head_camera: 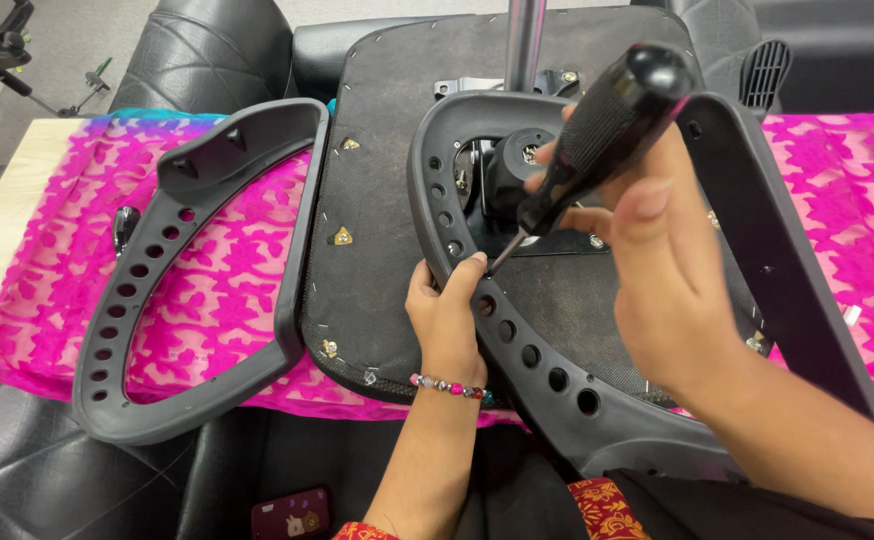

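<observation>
Fig.: Screwdriver (597,130) on upturned chair seat (377,200), w/ armrest (517,340).
R hand (657,260) gripped the handle, shaft slanting down-left; L hand (447,315) clasped the armrest rim just beside the tip. Spare armrest (197,290) lay left.

The screwdriver (597,140) tip is basically gone behind the left hand (447,315) fingers, so can't tell what screw it's on. The right hand (662,260) covers the chair mechanism (512,165) at about 3 o'clock. The metal post (524,40) runs off the frame at 12. The phone (292,513) is cut off at 6. The little hardware (342,237) bits on the seat (377,200) are too small to make out.
</observation>
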